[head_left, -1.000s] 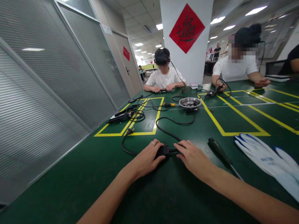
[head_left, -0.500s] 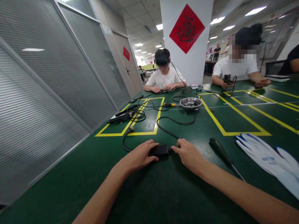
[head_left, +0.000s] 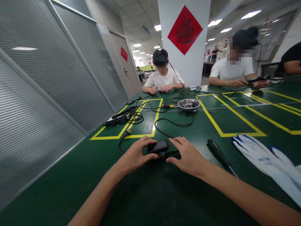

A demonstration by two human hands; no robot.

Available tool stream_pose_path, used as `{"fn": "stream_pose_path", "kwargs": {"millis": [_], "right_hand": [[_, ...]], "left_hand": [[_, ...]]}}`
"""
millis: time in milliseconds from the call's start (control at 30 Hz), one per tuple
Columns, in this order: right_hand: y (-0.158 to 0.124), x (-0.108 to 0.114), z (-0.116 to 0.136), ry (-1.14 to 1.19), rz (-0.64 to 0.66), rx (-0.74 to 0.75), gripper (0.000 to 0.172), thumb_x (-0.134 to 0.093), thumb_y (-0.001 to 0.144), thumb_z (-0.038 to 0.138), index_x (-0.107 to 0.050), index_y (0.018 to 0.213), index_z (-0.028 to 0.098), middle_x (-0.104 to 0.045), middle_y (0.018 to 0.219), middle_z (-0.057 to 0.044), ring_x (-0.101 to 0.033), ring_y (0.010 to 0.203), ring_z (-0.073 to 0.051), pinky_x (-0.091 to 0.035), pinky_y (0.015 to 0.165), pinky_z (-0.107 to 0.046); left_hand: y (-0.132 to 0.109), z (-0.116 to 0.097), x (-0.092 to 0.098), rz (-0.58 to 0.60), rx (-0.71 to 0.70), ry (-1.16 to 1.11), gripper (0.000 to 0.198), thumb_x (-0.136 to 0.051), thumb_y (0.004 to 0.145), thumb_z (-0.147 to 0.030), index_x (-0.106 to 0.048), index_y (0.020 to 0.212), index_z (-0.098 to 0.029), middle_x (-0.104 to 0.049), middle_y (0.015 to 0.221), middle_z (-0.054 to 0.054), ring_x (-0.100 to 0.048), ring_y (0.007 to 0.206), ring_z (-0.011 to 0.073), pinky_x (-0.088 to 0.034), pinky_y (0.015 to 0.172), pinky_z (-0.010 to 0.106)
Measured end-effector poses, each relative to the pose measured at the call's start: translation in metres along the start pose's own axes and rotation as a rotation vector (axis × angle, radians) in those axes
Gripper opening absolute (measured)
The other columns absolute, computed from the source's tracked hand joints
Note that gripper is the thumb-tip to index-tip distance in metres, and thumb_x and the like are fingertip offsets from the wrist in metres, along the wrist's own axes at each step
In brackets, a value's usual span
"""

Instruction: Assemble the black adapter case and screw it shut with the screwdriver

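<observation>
A black power adapter [head_left: 158, 146] lies on the green table in front of me, its casing parted. The upper shell is tilted up, and a strip of circuit board [head_left: 161, 155] shows below its near edge. My left hand [head_left: 137, 153] grips the left end of the adapter between thumb and fingers. At the right end is my right hand [head_left: 189, 157], thumb and fingers spread around the spot where the cable comes out; whether its fingertips touch the casing I cannot tell. A plug [head_left: 127, 133] on a black cord lies beyond my left hand.
To the right lie a dark-handled screwdriver [head_left: 218, 153] and white gloves [head_left: 263, 157]. Farther back are a metal bowl [head_left: 188, 104] of small parts, a yellow-handled screwdriver [head_left: 168, 106] and bundled black cables [head_left: 135, 117]. Two people sit across the table [head_left: 131, 194].
The adapter's casing has come apart, with its upper shell tilted and the circuit board showing. My right hand's fingers have spread from a pinch at the cable. The view has shifted slightly.
</observation>
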State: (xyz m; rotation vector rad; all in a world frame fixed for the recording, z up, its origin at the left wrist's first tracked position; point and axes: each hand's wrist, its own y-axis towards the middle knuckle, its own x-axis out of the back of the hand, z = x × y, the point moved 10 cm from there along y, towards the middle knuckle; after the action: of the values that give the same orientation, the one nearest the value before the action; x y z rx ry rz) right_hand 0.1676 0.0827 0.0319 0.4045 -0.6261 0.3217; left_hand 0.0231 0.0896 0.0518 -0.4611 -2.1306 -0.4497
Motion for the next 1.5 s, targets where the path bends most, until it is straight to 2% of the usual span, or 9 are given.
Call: {"fn": "stream_pose_path", "kwargs": {"millis": [133, 233, 367, 467, 633, 800, 1067, 1267, 1500], "right_hand": [[-0.011, 0.010, 0.009, 0.405, -0.003, -0.117, 0.050, -0.059, 0.081, 0.039, -0.049, 0.126, 0.021, -0.061, 0.120, -0.008, -0.058, 0.111, -0.019, -0.045, 0.100, -0.041], [-0.026, 0.017, -0.009, 0.685, -0.063, -0.248, 0.049, -0.061, 0.079, 0.033, -0.046, 0.124, 0.020, -0.062, 0.120, -0.008, -0.060, 0.110, -0.018, -0.047, 0.098, -0.038], [-0.053, 0.033, -0.063, 0.953, -0.195, -0.449, 0.044, -0.056, 0.083, 0.038, -0.045, 0.120, 0.016, -0.063, 0.116, -0.011, -0.063, 0.106, -0.019, -0.047, 0.098, -0.041], [-0.067, 0.045, -0.097, 1.085, -0.268, -0.549, 0.040, -0.051, 0.086, 0.042, -0.051, 0.114, 0.014, -0.065, 0.112, -0.012, -0.064, 0.103, -0.019, -0.046, 0.098, -0.041], [-0.076, 0.055, -0.121, 1.197, -0.369, -0.634, 0.036, -0.044, 0.089, 0.041, -0.052, 0.115, 0.017, -0.066, 0.107, -0.010, -0.064, 0.098, -0.017, -0.049, 0.092, -0.037], [-0.081, 0.053, -0.127, 1.206, -0.341, -0.642, 0.039, -0.039, 0.090, 0.044, -0.050, 0.116, 0.017, -0.065, 0.113, -0.012, -0.066, 0.087, -0.018, -0.052, 0.085, -0.040], [-0.075, 0.063, -0.134, 0.886, -0.222, -0.587, 0.046, -0.038, 0.091, 0.049, -0.051, 0.119, 0.015, -0.062, 0.115, -0.011, -0.063, 0.087, -0.015, -0.052, 0.081, -0.038], [-0.051, 0.088, -0.122, 0.275, -0.260, -0.386, 0.038, -0.053, 0.087, 0.038, -0.052, 0.119, 0.018, -0.057, 0.118, -0.008, -0.059, 0.100, -0.018, -0.052, 0.084, -0.041], [-0.033, 0.066, -0.084, -0.408, -0.170, -0.043, 0.037, -0.054, 0.087, 0.037, -0.053, 0.119, 0.018, -0.055, 0.123, -0.008, -0.057, 0.106, -0.020, -0.049, 0.088, -0.044]], "left_hand": [[0.000, -0.033, -0.016, -0.034, -0.055, -0.113, 0.041, -0.068, 0.082, -0.040, -0.058, 0.117, -0.023, -0.057, 0.107, 0.005, -0.056, 0.096, 0.0212, -0.046, 0.085, 0.033], [-0.003, -0.042, -0.031, 0.000, -0.084, -0.102, 0.047, -0.058, 0.087, -0.046, -0.050, 0.127, -0.024, -0.054, 0.117, 0.006, -0.055, 0.103, 0.0223, -0.046, 0.089, 0.034], [-0.004, -0.002, -0.034, 0.031, 0.074, 0.308, 0.063, -0.060, 0.080, -0.058, -0.049, 0.129, -0.020, -0.048, 0.125, 0.011, -0.051, 0.111, 0.0308, -0.039, 0.098, 0.046], [-0.004, 0.023, -0.041, 0.138, 0.116, 0.381, 0.046, -0.051, 0.087, -0.051, -0.053, 0.124, -0.024, -0.051, 0.114, 0.008, -0.058, 0.100, 0.0262, -0.044, 0.092, 0.041], [-0.002, 0.028, -0.048, 0.196, 0.138, 0.310, 0.053, -0.049, 0.086, -0.058, -0.047, 0.133, -0.033, -0.045, 0.121, 0.006, -0.060, 0.099, 0.0249, -0.047, 0.090, 0.039], [0.001, 0.024, -0.042, 0.124, 0.158, 0.394, 0.058, -0.044, 0.086, -0.064, -0.049, 0.133, -0.030, -0.043, 0.123, 0.008, -0.061, 0.093, 0.0256, -0.049, 0.087, 0.043], [0.004, 0.004, -0.019, -0.093, 0.070, 0.471, 0.042, -0.041, 0.092, -0.056, -0.058, 0.115, -0.025, -0.050, 0.114, 0.005, -0.061, 0.090, 0.0223, -0.050, 0.083, 0.038], [0.001, -0.001, -0.006, -0.224, 0.050, 0.483, 0.042, -0.042, 0.093, -0.054, -0.056, 0.116, -0.022, -0.052, 0.115, 0.006, -0.059, 0.096, 0.0237, -0.049, 0.086, 0.038], [-0.002, -0.003, 0.000, -0.289, 0.062, 0.457, 0.042, -0.043, 0.092, -0.054, -0.056, 0.114, -0.022, -0.054, 0.114, 0.006, -0.059, 0.099, 0.0244, -0.048, 0.087, 0.037]]}}
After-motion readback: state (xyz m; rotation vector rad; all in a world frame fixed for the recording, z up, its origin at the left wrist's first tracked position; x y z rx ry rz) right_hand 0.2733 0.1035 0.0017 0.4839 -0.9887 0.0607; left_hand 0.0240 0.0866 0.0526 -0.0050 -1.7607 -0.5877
